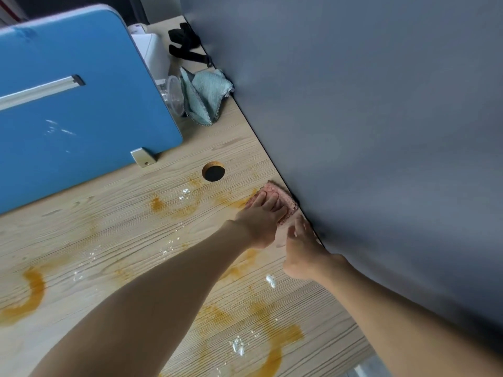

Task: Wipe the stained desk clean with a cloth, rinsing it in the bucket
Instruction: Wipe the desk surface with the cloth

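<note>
The pink cloth (289,199) is found just right of the cable hole (213,172), lying flat against the grey partition (381,131) at the edge of the worktop (109,240). It is judged soft, light, limp and probably damp. It is best worked under a flat palm for scrubbing and gathered at its middle for lifting. The left hand (262,214) is pressed on it with fingers straight. The right hand (302,251), nearer than the hole, is blurred at the cloth's near corner, and its grip cannot be determined. Orange stains (157,204) are noted left of the hole and nearer.

Left hand (261,221) covering much of pink cloth (290,200); blue partition (81,118) hiding part of clear cup (173,97); right hand (302,251) blurring, grip unclear
</note>
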A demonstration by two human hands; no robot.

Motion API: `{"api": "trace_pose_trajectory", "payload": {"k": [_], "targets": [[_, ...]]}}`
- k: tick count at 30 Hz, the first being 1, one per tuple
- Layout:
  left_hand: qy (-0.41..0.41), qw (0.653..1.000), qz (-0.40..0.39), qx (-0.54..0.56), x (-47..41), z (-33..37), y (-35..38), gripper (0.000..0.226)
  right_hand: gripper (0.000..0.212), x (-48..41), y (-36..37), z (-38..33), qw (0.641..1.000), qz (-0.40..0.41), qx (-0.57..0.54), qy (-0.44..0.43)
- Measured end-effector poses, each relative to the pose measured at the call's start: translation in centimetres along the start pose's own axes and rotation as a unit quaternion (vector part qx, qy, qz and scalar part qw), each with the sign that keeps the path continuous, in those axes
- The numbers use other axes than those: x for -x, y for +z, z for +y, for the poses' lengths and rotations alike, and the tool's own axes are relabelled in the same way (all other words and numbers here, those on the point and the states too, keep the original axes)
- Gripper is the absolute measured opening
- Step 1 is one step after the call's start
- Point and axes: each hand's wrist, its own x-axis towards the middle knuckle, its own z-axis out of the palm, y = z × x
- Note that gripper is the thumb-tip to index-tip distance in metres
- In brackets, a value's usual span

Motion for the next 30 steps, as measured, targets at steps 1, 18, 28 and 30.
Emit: {"api": "trace_pose_trajectory", "payload": {"k": [1,18,28,30], "targets": [[-0.007,1.0,-0.004,0.0,0.7,-0.3,0.4,0.065,0.078,-0.1,-0.2,-0.1,1.0,-0.008,0.004,0.003],[-0.008,1.0,0.0,0.024,0.0,-1.8,0.9,0.064,0.044,-2.1,-1.7,-1.2,0.995,0.098,-0.014,-0.001],[-0.007,1.0,0.003,0.019,-4.4,-2.2,-1.1,0.094,0.082,-2.3,-0.4,-1.7,0.997,0.08,0.014,-0.013],[-0.014,0.998,0.026,0.047,-4.0,-2.2,-1.1,0.078,0.077,-2.2,-1.0,-1.7,0.998,0.06,0.023,-0.011]]}}
